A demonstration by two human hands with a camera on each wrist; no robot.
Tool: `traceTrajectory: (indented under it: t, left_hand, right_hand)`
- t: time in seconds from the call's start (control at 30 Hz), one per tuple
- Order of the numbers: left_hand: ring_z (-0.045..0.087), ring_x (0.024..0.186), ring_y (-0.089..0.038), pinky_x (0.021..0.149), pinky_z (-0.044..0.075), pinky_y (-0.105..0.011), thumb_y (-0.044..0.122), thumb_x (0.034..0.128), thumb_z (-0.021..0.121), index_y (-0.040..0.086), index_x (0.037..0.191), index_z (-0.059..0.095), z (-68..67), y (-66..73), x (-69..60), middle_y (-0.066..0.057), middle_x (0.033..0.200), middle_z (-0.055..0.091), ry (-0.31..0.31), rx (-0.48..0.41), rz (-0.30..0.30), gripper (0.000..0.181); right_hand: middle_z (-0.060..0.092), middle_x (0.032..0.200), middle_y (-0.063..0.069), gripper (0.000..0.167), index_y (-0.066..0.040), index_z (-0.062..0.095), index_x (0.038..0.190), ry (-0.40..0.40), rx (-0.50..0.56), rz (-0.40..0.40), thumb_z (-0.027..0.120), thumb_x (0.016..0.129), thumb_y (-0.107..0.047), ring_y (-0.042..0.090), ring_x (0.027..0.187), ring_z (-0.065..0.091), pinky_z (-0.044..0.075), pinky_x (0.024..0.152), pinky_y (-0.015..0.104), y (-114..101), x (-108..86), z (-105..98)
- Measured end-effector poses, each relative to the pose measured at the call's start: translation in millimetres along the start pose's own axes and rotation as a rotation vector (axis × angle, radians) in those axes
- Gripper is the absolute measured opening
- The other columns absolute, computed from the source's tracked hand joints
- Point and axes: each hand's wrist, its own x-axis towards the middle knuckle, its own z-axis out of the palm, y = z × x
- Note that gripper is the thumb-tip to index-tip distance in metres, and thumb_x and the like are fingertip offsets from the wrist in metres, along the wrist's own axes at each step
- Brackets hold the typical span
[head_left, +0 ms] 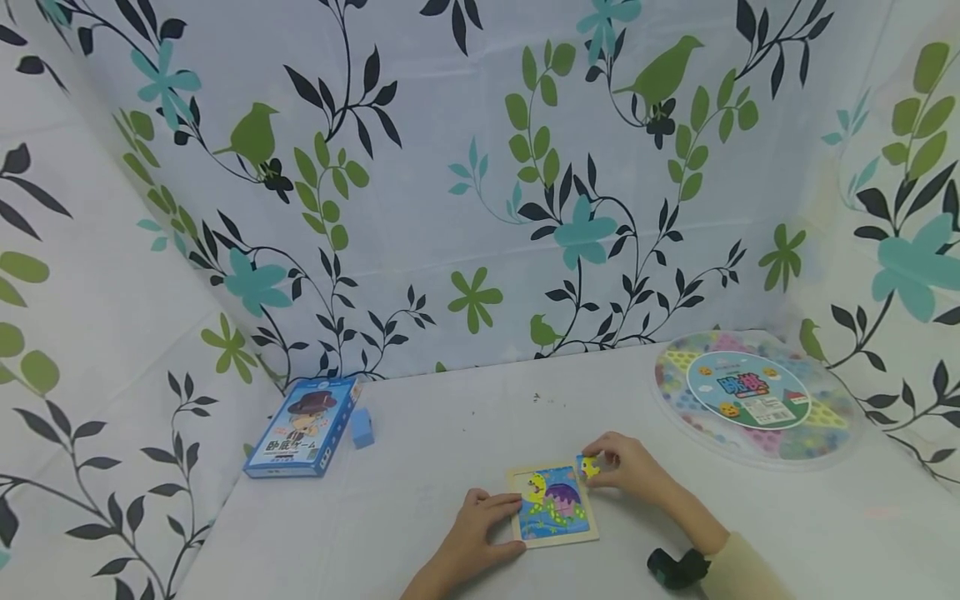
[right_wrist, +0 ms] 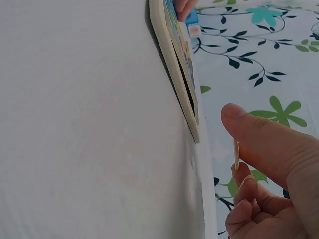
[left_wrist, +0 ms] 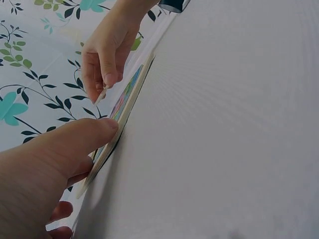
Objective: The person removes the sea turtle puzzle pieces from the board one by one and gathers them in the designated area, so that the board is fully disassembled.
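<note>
A small wooden-framed jigsaw puzzle lies on the white table, its picture showing a yellow and purple figure on blue. My left hand holds it at the left edge and near-left corner; in the left wrist view, the left thumb lies along its pale frame. Just off the far-right corner, my right hand pinches a blue and yellow puzzle piece between thumb and fingers. From the right wrist, that piece appears edge-on, apart from the puzzle frame.
At the left stands a blue card-game box beside a small blue block. A round, clear-lidded box with a colourful label lies at the back right. Patterned cloth hangs behind the table. A dark wrist device sits at the right wrist.
</note>
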Motion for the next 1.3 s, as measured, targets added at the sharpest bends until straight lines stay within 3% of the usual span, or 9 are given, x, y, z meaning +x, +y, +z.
traceTrajectory:
  t: [0.2,0.4,0.53,0.67,0.97,1.3]
  left_hand:
    - [0.033,0.091,-0.009,0.077,0.032,-0.032,0.048,0.0789,0.061,0.011,0.116,0.06,-0.6,-0.8,-0.9,0.007,0.122,0.053,0.012,0.037,0.012,0.052]
    - [0.031,0.093,-0.009,0.075,0.025,-0.036,0.049,0.0791,0.06,0.014,0.118,0.059,-2.1,1.3,-1.0,0.01,0.124,0.05,-0.023,0.016,-0.046,0.052]
    - [0.031,0.092,-0.01,0.073,0.024,-0.036,0.048,0.0784,0.061,0.014,0.117,0.06,-3.2,3.5,-1.1,0.01,0.123,0.051,-0.029,0.011,-0.067,0.052]
    - [0.03,0.092,-0.01,0.074,0.024,-0.035,0.048,0.078,0.062,0.014,0.117,0.06,-3.4,4.6,-0.9,0.009,0.123,0.051,-0.037,0.011,-0.08,0.052]
    - [0.03,0.092,-0.01,0.073,0.023,-0.038,0.049,0.0781,0.061,0.014,0.117,0.06,-1.6,4.9,-1.0,0.01,0.123,0.051,-0.039,0.019,-0.087,0.052]
    - [0.031,0.093,-0.011,0.074,0.024,-0.038,0.047,0.0785,0.062,0.013,0.117,0.06,-3.4,5.5,-0.5,0.009,0.123,0.052,-0.031,-0.002,-0.077,0.051]
  right_hand:
    - [0.055,0.088,-0.003,0.035,-0.004,0.065,0.098,0.018,-0.01,0.0,0.078,0.066,-0.012,0.011,0.067,0.041,0.037,0.055,0.023,6.6,-1.6,-7.1]
    - [0.055,0.09,-0.001,0.034,-0.002,0.065,0.097,0.02,-0.014,0.022,0.077,0.066,-0.011,0.014,0.071,0.041,0.037,0.058,0.025,14.7,-0.1,-11.5]
    - [0.056,0.092,0.0,0.033,-0.005,0.065,0.095,0.02,-0.02,0.039,0.078,0.066,-0.014,0.021,0.084,0.049,0.042,0.073,0.036,19.8,1.6,-12.3]
    - [0.059,0.094,-0.001,0.034,-0.008,0.065,0.094,0.028,-0.054,0.085,0.078,0.065,-0.019,0.027,0.095,0.048,0.036,0.085,0.047,25.9,3.8,-12.0]
    - [0.06,0.097,0.002,0.035,-0.008,0.065,0.096,0.017,-0.049,0.18,0.078,0.065,-0.017,0.031,0.1,0.046,0.032,0.088,0.049,36.1,7.0,-11.0]
    - [0.059,0.098,0.004,0.033,-0.007,0.065,0.096,0.006,-0.02,0.166,0.077,0.066,-0.016,0.034,0.103,0.046,0.03,0.089,0.051,38.5,7.8,-12.1]
